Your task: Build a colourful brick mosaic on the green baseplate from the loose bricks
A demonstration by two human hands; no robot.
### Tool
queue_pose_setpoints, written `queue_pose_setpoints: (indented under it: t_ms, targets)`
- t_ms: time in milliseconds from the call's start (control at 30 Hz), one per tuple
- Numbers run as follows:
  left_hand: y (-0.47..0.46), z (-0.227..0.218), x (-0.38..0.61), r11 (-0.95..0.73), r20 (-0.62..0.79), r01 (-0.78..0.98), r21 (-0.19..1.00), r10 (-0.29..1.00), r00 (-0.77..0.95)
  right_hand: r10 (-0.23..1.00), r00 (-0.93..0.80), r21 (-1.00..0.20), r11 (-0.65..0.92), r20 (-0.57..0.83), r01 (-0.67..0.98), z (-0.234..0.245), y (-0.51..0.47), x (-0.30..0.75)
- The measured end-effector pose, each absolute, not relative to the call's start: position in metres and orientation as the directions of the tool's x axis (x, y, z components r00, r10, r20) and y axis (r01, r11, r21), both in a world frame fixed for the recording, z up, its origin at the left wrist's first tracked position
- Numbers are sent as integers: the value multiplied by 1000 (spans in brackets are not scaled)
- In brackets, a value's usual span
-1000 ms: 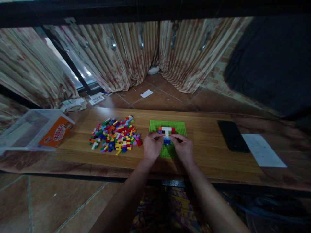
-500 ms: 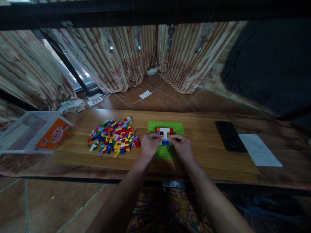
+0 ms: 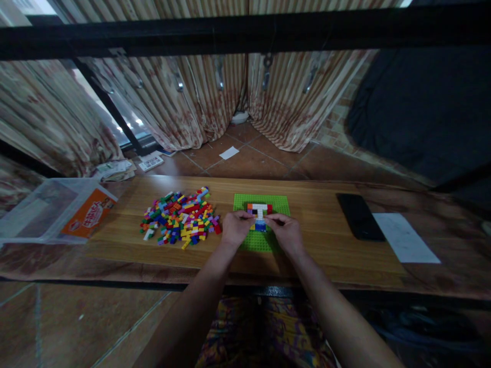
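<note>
A green baseplate [image 3: 261,246] lies on the wooden board in front of me. On it stands a small brick build [image 3: 261,207], with white bricks at the top and centre, red at the right, orange and purple at the left, and blue at the near side. My left hand [image 3: 236,227] is closed in a pinch at the left side of the build. From the right side my right hand [image 3: 287,230] pinches at it too, thumb and finger pressed together. The fingertips hide whatever small piece may be between them.
A heap of loose coloured bricks [image 3: 180,217] lies left of the baseplate. Farther left stands a clear plastic box [image 3: 38,209] with an orange label. On the right are a black phone [image 3: 360,216] and a white sheet of paper [image 3: 406,237]. A dark bar [image 3: 230,36] crosses the top.
The camera view has tilted slightly, so the scene sits a little lower. Both hands stay at the build, with almost no visible movement.
</note>
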State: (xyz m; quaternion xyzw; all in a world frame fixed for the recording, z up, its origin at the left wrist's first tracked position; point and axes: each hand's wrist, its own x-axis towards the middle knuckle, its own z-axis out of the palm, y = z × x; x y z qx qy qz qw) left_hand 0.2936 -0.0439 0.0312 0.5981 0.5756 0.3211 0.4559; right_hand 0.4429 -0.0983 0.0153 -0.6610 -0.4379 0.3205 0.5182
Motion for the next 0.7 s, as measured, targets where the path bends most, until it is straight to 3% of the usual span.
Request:
queue_pose_setpoints:
  t_ms: [700]
  targets:
    - [-51, 35, 294, 106, -190, 465, 879, 972, 136, 912, 410, -942, -130, 10, 311, 8, -105, 447]
